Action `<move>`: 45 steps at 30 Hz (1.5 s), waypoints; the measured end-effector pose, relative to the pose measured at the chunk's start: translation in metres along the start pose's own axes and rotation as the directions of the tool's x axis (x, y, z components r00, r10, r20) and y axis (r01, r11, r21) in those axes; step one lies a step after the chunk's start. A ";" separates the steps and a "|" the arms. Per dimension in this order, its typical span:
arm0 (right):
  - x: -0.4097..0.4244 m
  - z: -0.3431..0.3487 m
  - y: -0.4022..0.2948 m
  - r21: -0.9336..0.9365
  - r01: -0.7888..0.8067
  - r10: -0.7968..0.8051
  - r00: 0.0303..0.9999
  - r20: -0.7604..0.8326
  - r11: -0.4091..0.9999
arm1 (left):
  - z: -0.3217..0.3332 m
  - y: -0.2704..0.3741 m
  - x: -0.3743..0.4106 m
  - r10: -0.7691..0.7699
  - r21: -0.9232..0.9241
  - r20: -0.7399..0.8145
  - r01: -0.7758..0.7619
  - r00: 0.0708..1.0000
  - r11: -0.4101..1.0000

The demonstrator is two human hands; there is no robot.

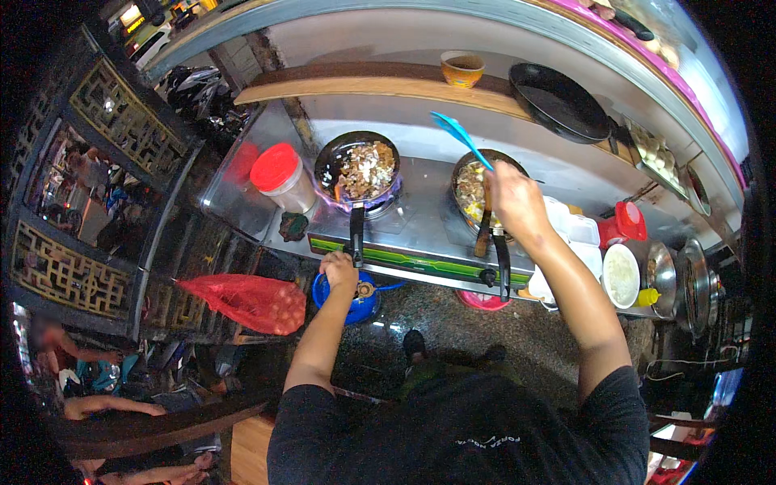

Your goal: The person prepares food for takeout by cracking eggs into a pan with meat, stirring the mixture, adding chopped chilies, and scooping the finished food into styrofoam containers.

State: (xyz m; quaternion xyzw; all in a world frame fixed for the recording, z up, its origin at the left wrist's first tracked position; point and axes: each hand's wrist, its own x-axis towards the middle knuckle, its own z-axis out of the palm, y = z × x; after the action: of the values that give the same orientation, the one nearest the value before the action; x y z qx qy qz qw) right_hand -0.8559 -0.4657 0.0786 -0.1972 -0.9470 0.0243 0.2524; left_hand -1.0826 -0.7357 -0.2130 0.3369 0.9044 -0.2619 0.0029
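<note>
My left hand (339,267) is at the stove's front edge, by the left burner's knob area and just left of the pan handle; what its fingers touch is hidden. The left frying pan (327,151) sits over a lit blue flame and holds chopped food with white pieces on top. My right hand (515,197) grips a blue spatula (454,130), its head pointing up and away, above the right frying pan (497,156). That pan holds chopped food with yellow and white bits, and a wooden-handled utensil (483,233) rests in it.
A red-lidded tub (282,176) stands left of the gas stove (418,260). White foam boxes (582,233), a white bowl of rice (621,276) and a yellow bottle (648,297) are at right. Overhead, a shelf (376,85) bears a black pan (561,103). A red net bag (254,300) lies lower left.
</note>
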 end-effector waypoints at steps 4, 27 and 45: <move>-0.068 -0.024 0.064 -0.004 -0.176 0.176 0.984 -0.042 0.984 | 0.010 -0.001 0.004 0.016 0.040 -0.005 -0.016 1.000 0.999; -0.314 -0.122 0.281 -0.154 -0.688 0.656 0.724 -0.211 0.709 | -0.003 -0.003 0.013 -0.188 -0.278 0.187 0.236 0.964 0.931; -0.402 -0.102 0.355 -0.308 -0.803 0.789 0.580 -0.202 0.511 | 0.023 0.006 -0.001 -0.157 -0.223 0.041 0.162 0.987 0.961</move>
State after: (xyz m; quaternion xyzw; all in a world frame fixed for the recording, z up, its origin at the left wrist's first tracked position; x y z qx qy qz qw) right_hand -0.3584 -0.2993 -0.0721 -0.6525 -0.7327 -0.0436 0.1885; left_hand -1.0825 -0.7439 -0.2355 0.2575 0.9523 -0.1608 0.0306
